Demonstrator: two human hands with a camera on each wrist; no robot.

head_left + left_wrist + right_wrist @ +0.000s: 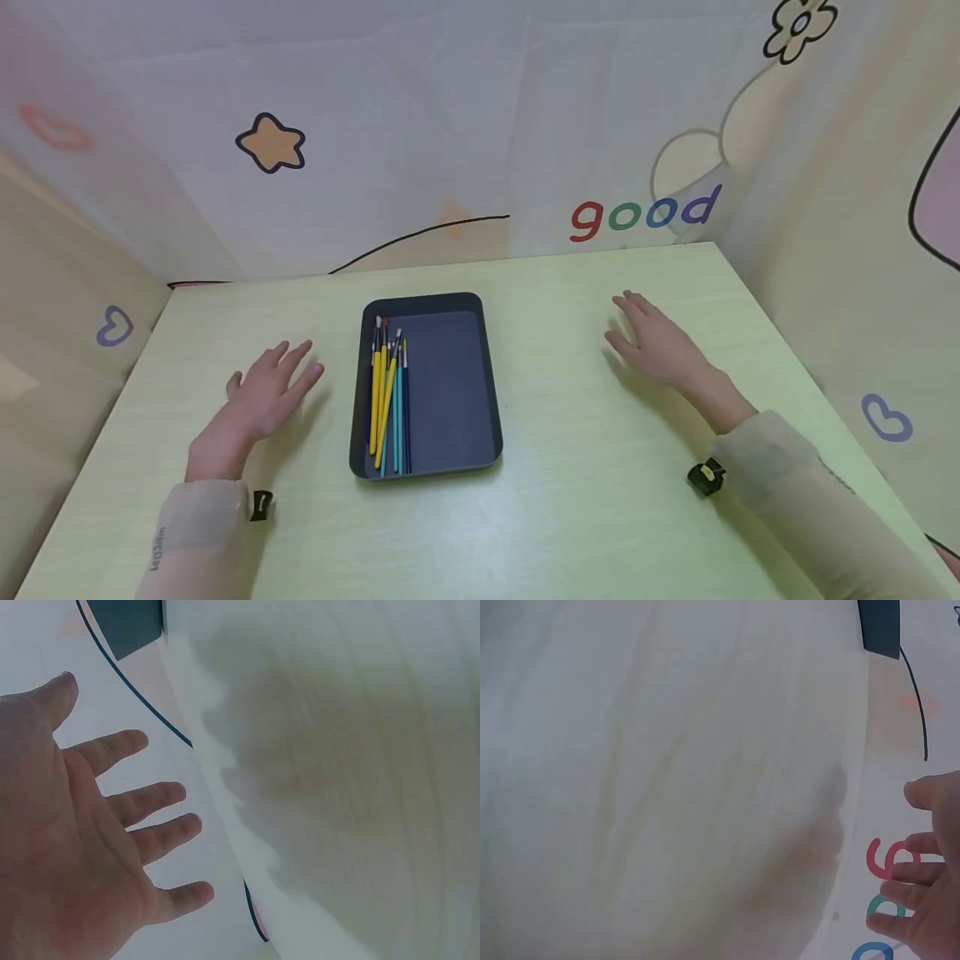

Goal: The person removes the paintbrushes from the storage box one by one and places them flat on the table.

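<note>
Several slim paintbrushes (387, 400) with yellow, teal and dark blue handles lie along the left side of a dark tray (457, 392), bristles toward the far end. To the left of the tray hovers my left hand (266, 392), fingers spread and holding nothing. My right hand (660, 342) is over the table to the right of the tray, fingers extended, also holding nothing. In the left wrist view the left palm (67, 825) shows with fingers apart. The right wrist view catches the right hand's fingers (915, 874) at its edge, with a corner of the tray (881, 626) above.
The pale wood-grain table (555, 400) extends around the tray. Printed cloth (420, 125) hangs behind it and along both sides, with a star, hearts and the word "good" (645, 215). Small black devices hang at both wrists, the right one (707, 477) beside the sleeve.
</note>
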